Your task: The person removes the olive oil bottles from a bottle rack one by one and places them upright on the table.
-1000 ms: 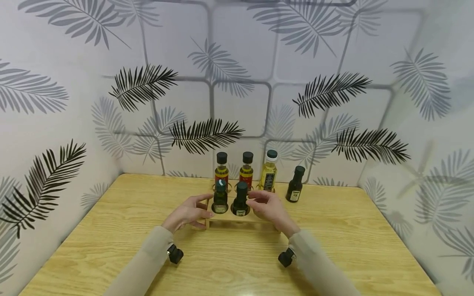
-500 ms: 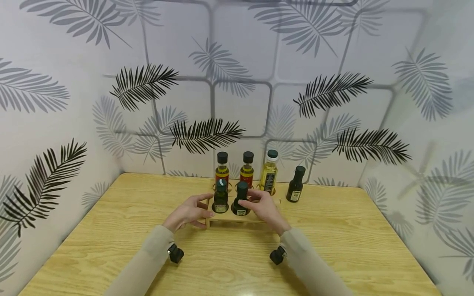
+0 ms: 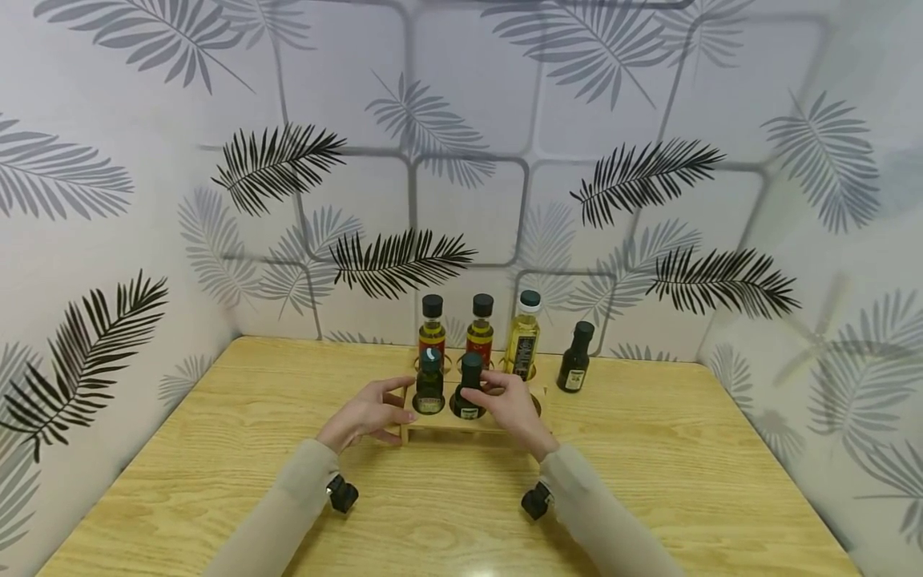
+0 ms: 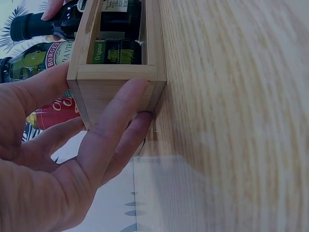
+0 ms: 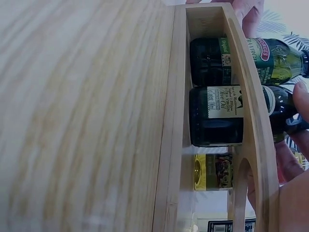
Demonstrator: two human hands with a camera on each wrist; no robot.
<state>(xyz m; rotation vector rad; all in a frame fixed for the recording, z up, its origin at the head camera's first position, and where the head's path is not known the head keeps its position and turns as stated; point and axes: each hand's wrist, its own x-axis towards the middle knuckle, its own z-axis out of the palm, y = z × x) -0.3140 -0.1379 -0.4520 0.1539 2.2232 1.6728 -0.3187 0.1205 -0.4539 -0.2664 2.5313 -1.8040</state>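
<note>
A two-tier wooden bottle rack (image 3: 440,425) stands on the table. My left hand (image 3: 366,414) rests spread fingers on its left end; in the left wrist view, the fingertips lie against the end panel (image 4: 104,99). My right hand (image 3: 513,407) pinches the neck of a dark olive oil bottle (image 5: 226,104) set in the front row's middle hole, thumb across its front. Left of it, a green olive oil bottle (image 3: 430,389) sits in the front row. Behind are two red-labelled bottles (image 3: 432,332) (image 3: 480,332) and a yellow oil bottle (image 3: 523,344).
Another dark bottle (image 3: 575,361) stands on the table right of the rack, close to the patterned wall (image 3: 469,208). The wooden table (image 3: 447,505) extends in front and to both sides. A round hole (image 3: 536,405) shows at the rack's front right, partly behind my right hand.
My right hand has moved slightly left, from beside the dark olive oil bottle to holding its neck, thumb now in front. My left hand stays at the rack's end.
</note>
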